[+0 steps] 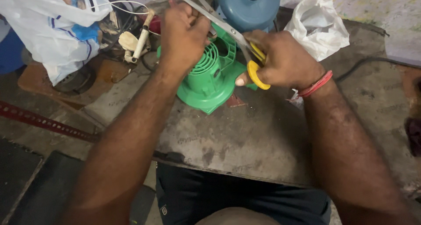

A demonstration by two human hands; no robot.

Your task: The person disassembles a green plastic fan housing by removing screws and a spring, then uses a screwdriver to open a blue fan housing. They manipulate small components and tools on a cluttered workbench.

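Green blower housing sat mid-frame, gripped on top by the left hand while the right hand worked yellow-handled scissors at it, cutting unfinished.

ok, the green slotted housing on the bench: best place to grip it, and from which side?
Probably by the upper body, from above on the left, where the left hand already covers the green housing. Its wide flange sits flat on the bench, so pressing down steadies it. The right side is taken by the right hand with the yellow-handled scissors.
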